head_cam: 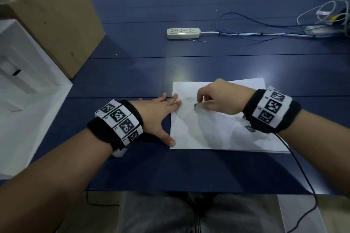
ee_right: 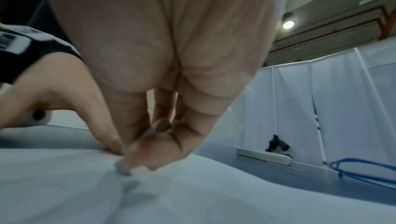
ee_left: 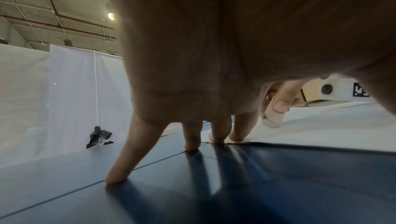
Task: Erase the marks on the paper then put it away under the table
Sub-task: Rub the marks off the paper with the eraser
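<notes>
**Eraser on the sheet, other hand pinning the edge**

The right hand [head_cam: 221,98] pinches a small white eraser [ee_left: 271,117] between thumb and curled fingers, its greyed tip pressed down on the sheet of paper [head_cam: 223,134]. Gripping it low, close to the tip, probably gives firm pressure without the eraser bending. A dark smudge shows at the tip in the head view; whether it is a pencil mark or the soiled end of the eraser cannot be told.

The left hand [head_cam: 161,111] lies flat with its fingers spread. Two fingertips and the thumb rest on the paper's left edge, and the other fingers rest on the blue table [head_cam: 132,73] just beside it. This looks like bracing, so that rubbing does not drag or crumple the sheet.

The paper lies flat on the near right part of the table, in front of the person. Erasing appears to be in hand; the stowing under the table is not yet done.

Farther off stand a white power strip [head_cam: 183,33], blue and white cables [head_cam: 265,28] to its right, and a cardboard box [head_cam: 56,21] at the left.
</notes>
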Demonstrator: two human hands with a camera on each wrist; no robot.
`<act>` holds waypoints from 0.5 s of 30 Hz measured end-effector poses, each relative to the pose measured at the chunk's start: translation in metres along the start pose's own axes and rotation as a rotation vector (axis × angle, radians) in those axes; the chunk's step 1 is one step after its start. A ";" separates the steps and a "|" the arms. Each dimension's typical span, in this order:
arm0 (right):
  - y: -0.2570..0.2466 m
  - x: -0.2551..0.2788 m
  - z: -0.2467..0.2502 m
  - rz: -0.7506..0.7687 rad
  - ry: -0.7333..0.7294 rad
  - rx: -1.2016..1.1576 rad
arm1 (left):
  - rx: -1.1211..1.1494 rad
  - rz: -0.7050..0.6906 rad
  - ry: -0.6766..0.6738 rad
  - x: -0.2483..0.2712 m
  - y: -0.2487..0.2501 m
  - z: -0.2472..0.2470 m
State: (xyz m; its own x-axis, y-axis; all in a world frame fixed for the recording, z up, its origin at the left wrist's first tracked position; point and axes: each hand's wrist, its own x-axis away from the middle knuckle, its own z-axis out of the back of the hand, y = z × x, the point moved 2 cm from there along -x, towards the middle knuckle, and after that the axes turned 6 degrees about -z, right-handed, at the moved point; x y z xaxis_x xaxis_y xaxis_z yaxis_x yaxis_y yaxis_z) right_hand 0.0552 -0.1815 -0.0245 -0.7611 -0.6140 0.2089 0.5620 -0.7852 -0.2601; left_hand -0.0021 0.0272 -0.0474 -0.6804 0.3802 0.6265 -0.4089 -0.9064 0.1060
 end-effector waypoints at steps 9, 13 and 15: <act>-0.009 0.006 -0.006 0.080 -0.129 -0.020 | -0.013 -0.001 0.003 -0.001 -0.001 -0.001; 0.001 0.004 -0.003 0.032 -0.052 -0.033 | -0.005 -0.004 0.011 -0.001 -0.001 -0.001; -0.011 0.018 -0.011 0.127 -0.235 -0.071 | -0.001 -0.005 0.015 0.000 -0.001 -0.001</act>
State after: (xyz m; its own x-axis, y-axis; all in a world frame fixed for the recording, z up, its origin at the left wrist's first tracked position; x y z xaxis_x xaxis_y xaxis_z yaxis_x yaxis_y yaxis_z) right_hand 0.0313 -0.1830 -0.0278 -0.5851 -0.7156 0.3816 0.6178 -0.6981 -0.3618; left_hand -0.0020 0.0281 -0.0487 -0.6876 0.3873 0.6141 -0.4126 -0.9044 0.1085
